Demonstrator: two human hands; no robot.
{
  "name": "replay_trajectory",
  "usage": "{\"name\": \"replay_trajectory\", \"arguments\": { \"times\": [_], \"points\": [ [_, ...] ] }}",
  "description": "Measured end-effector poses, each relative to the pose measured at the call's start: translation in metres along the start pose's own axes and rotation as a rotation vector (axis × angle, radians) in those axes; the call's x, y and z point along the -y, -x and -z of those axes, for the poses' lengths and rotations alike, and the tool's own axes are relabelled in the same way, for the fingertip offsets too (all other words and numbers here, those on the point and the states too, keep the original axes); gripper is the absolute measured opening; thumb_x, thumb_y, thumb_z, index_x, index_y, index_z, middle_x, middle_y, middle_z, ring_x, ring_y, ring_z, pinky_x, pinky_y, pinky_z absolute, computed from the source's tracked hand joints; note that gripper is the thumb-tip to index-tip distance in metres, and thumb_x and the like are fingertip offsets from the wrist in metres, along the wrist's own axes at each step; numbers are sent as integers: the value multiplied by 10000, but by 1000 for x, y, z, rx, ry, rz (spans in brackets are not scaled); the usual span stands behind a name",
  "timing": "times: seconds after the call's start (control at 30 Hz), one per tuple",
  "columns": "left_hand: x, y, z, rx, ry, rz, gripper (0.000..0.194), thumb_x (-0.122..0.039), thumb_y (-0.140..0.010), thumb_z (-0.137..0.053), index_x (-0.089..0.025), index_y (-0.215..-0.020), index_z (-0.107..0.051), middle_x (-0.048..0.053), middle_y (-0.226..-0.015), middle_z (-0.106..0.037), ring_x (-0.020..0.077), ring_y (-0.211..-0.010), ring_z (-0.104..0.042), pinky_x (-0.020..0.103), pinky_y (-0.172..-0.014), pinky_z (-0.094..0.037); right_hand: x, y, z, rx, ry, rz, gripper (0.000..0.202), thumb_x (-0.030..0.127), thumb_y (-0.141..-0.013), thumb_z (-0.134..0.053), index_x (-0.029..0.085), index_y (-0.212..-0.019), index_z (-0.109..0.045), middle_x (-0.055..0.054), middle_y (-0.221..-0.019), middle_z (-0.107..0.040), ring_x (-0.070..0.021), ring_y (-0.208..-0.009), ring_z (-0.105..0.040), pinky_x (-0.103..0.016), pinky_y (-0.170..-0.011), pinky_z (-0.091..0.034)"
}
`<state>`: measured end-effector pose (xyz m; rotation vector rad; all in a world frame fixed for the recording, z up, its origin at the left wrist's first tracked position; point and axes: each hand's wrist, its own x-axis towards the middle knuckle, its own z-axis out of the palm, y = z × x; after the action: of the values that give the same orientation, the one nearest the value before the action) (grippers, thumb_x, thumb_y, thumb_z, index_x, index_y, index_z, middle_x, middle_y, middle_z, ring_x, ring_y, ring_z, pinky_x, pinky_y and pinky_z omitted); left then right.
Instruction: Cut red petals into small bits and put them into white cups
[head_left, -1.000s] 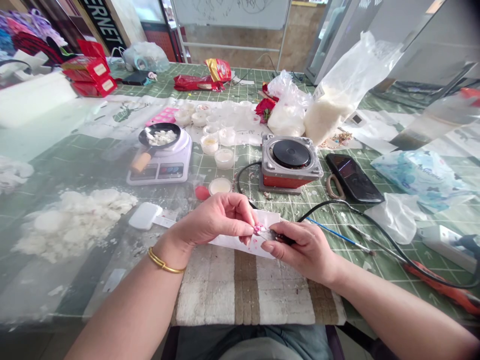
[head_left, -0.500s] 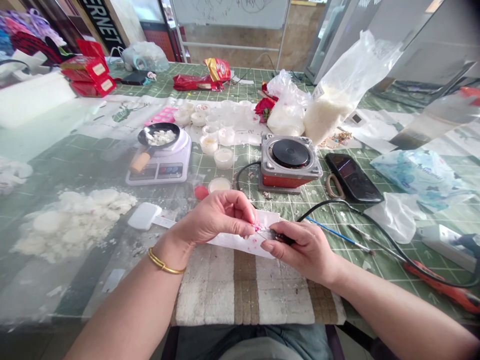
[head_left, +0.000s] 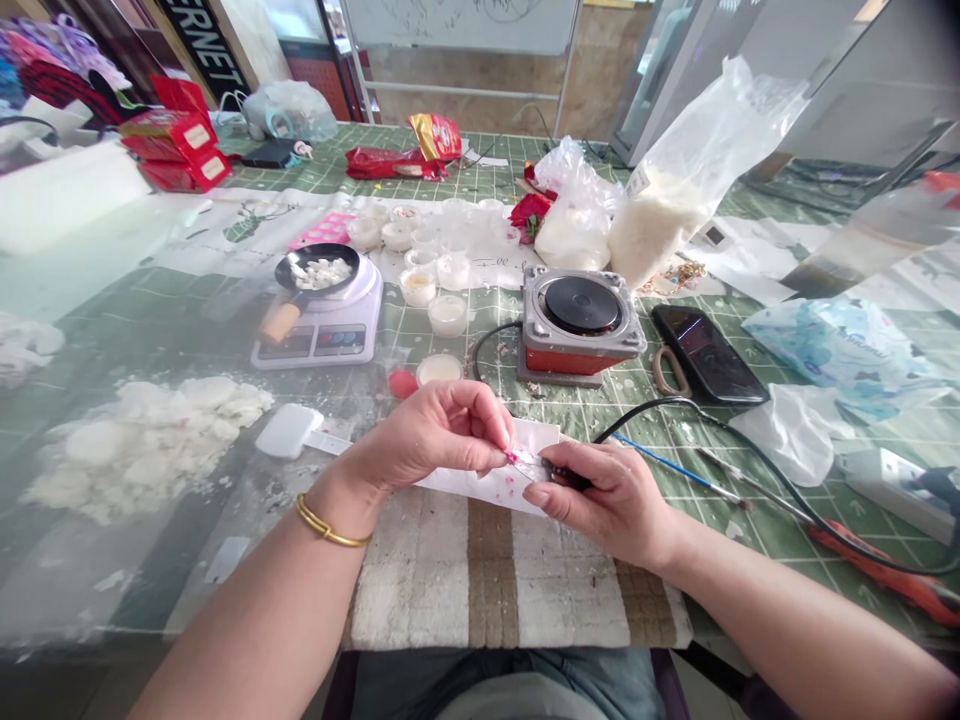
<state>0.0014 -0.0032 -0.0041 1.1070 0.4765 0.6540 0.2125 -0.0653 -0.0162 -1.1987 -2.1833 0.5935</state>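
Note:
My left hand (head_left: 450, 430), with a gold bangle at the wrist, is closed in a pinch on a small pink piece (head_left: 513, 457). Opposite it, my right hand (head_left: 607, 500) grips a small dark-handled metal tool (head_left: 566, 474) between thumb and fingers. The tool's thin metal end meets or nearly meets the pink piece; its exact kind is hidden by the fingers. Under both hands lies a sheet of white paper (head_left: 536, 435) with several pink bits (head_left: 507, 488) scattered on it. A striped cloth (head_left: 491, 580) covers the table edge below.
A hot plate (head_left: 583, 330) stands beyond my right hand, beside a phone (head_left: 709, 355). Left are a kitchen scale (head_left: 352, 325) bearing a small pan (head_left: 289, 265), a white spatula (head_left: 289, 432) and a heap of white flakes (head_left: 150, 440). Small cups (head_left: 448, 316) stand ahead; a black cable (head_left: 720, 418) curves right.
Both hands stay almost in place. The pink piece and the tool's tip have shifted very slightly between the fingers.

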Motion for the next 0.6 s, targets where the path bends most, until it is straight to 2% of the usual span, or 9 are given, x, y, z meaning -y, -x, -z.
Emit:
{"name": "replay_trajectory", "arguments": {
  "times": [0.27, 0.6],
  "points": [
    [0, 1, 1, 17, -27, -15, 122, -37, -664, -687, -139, -707, -635, 20, -788, -610, 105, -739, -565, 213, -663, -444, 0, 0, -1, -2, 20, -3, 290, 438, -829, -558, 163, -740, -582, 33, -555, -482, -56, -467, -363, -194, -447, -261],
    [0, 1, 1, 6, -35, -18, 113, -59, -655, -707, -140, -693, -639, 20, -787, -610, 109, -744, -568, 213, -662, -446, 0, 1, -1, -29, 25, 10, 271, 423, -832, -558, 165, -753, -583, 31, -554, -497, -57, -459, -367, -195, -447, -272]
  ]
}}
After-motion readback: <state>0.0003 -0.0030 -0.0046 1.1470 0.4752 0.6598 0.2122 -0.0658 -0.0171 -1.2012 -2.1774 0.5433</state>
